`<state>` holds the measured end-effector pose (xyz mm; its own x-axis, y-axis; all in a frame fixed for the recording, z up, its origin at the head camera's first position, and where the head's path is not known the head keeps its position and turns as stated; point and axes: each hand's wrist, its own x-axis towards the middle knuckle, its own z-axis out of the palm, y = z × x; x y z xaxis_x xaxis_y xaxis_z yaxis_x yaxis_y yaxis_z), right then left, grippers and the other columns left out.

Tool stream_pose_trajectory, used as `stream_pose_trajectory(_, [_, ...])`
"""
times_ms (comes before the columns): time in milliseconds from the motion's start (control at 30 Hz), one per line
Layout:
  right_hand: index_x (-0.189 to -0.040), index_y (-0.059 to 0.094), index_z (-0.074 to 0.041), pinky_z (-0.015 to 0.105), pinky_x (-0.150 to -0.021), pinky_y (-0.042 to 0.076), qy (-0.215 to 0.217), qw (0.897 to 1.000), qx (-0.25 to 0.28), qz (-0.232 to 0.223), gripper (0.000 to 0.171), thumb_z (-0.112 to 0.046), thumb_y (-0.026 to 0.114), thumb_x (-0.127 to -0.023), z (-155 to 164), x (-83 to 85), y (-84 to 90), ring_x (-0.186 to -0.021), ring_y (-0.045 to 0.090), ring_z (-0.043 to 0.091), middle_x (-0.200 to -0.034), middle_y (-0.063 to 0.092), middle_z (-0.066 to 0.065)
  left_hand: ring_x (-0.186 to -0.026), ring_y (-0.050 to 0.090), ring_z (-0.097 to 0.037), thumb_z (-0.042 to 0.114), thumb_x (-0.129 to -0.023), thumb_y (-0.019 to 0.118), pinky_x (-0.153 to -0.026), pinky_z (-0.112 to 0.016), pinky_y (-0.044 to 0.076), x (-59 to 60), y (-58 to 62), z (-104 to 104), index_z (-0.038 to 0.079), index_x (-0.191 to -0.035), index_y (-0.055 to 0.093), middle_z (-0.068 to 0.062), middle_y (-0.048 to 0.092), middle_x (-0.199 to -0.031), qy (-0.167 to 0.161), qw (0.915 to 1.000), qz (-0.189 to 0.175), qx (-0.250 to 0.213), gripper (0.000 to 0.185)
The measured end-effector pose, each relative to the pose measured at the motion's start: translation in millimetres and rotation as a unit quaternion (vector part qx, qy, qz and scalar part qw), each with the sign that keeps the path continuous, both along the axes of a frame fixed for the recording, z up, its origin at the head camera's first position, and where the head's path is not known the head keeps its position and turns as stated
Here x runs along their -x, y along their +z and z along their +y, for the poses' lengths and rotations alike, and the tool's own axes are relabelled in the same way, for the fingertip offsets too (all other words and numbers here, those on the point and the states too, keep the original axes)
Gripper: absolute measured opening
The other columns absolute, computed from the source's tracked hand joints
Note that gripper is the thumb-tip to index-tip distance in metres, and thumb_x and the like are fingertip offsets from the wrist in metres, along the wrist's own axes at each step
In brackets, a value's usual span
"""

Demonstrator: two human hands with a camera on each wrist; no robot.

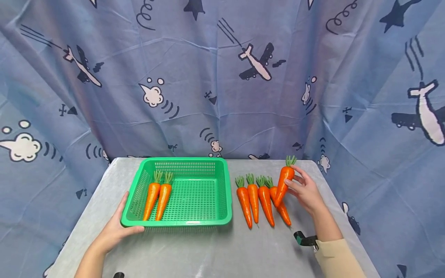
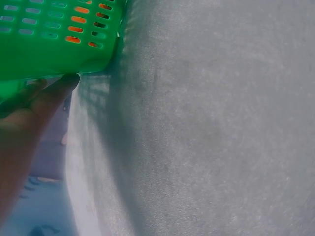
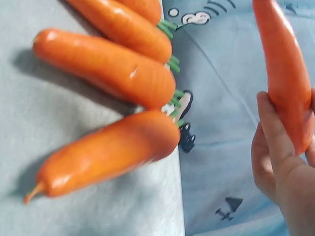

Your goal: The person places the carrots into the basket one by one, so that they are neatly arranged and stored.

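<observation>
A green plastic basket [image 1: 227, 200] stands on the grey table and holds two carrots [image 1: 158, 199] side by side at its left. My left hand [image 1: 117, 228] grips the basket's near left corner; the left wrist view shows fingers [image 2: 47, 96] under the green rim [image 2: 54, 54]. My right hand [image 1: 306, 190] holds a carrot [image 1: 284, 183] lifted above the table, thumb and fingers around it [image 3: 283, 73]. Several more carrots [image 1: 259, 199] lie in a row on the table to the basket's right, and the right wrist view shows them [image 3: 108, 152] close up.
The grey table [image 1: 215, 251] has bare surface in front of the basket and carrots. A blue curtain with aeroplane prints [image 1: 222, 77] hangs behind and around the table. A small black and green object [image 1: 301, 238] lies near my right forearm.
</observation>
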<state>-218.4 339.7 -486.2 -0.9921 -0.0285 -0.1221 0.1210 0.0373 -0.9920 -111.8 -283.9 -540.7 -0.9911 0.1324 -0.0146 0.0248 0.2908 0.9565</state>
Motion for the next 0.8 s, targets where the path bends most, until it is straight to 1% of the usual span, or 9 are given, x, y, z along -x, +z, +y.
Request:
stream_pose_trajectory(100, [-0.160,0.029,-0.018,0.025,-0.086,0.057,0.000,1.000,-0.018,0.007,0.078,-0.025,0.072,-0.095,-8.0,-0.4,6.0,-0.109,0.059,0.006,-0.152,0.034,0.018,-0.129,0.031,0.011,0.002,-0.079,0.083,-0.095,-0.003,0.029,0.0,0.3,-0.3,0.039,-0.161,-0.006,-0.016,0.006,-0.169,0.001,1.0000,0.000,0.004,0.126])
stream_pose_trajectory(233, [-0.159,0.029,-0.015,0.026,-0.084,0.058,0.007,0.999,-0.026,0.025,0.075,-0.024,0.070,-0.096,-19.1,0.1,12.7,-0.106,0.063,0.004,-0.154,0.033,0.023,-0.130,0.031,0.011,0.002,-0.079,0.083,-0.095,-0.003,0.029,0.6,0.0,0.1,0.039,-0.161,-0.005,-0.016,0.006,-0.169,-0.002,1.0000,0.003,0.000,0.126])
stream_pose_trajectory(333, [-0.158,0.030,-0.014,0.028,-0.083,0.058,0.013,0.998,-0.035,0.042,0.074,-0.024,0.070,-0.097,-28.3,0.7,16.8,-0.103,0.065,0.004,-0.152,0.034,0.024,-0.130,0.032,0.010,0.002,-0.079,0.083,-0.095,-0.003,0.029,1.0,0.2,0.6,0.039,-0.162,-0.005,-0.015,0.006,-0.169,-0.003,1.0000,0.004,-0.001,0.126])
stream_pose_trajectory(467, [-0.157,0.034,-0.015,0.028,-0.083,0.058,0.018,0.997,-0.047,0.058,0.072,-0.025,0.071,-0.096,-41.1,2.6,22.0,-0.105,0.065,0.003,-0.151,0.037,0.021,-0.130,0.030,0.010,0.002,-0.079,0.083,-0.095,-0.003,0.029,0.9,0.7,1.1,0.040,-0.161,-0.004,-0.015,0.007,-0.169,0.000,1.0000,0.004,0.003,0.126])
stream_pose_trajectory(600, [-0.156,0.035,-0.015,0.031,-0.085,0.058,0.033,0.996,-0.035,0.071,0.070,-0.022,0.070,-0.096,-55.0,5.9,28.0,-0.108,0.065,0.006,-0.149,0.039,0.019,-0.130,0.030,0.010,0.001,-0.079,0.083,-0.095,-0.003,0.028,0.5,0.8,1.2,0.039,-0.162,-0.004,-0.015,0.007,-0.169,0.000,1.0000,0.003,0.003,0.126])
stream_pose_trajectory(800, [-0.154,0.037,-0.013,0.031,-0.082,0.059,0.054,0.995,-0.007,0.079,0.067,-0.016,0.070,-0.096,-77.2,9.6,33.8,-0.105,0.067,0.010,-0.148,0.039,0.021,-0.126,0.039,0.008,0.001,-0.080,0.082,-0.094,-0.005,0.033,0.1,0.5,0.1,0.034,-0.163,-0.007,-0.018,0.009,-0.168,-0.003,1.0000,-0.003,-0.006,0.125])
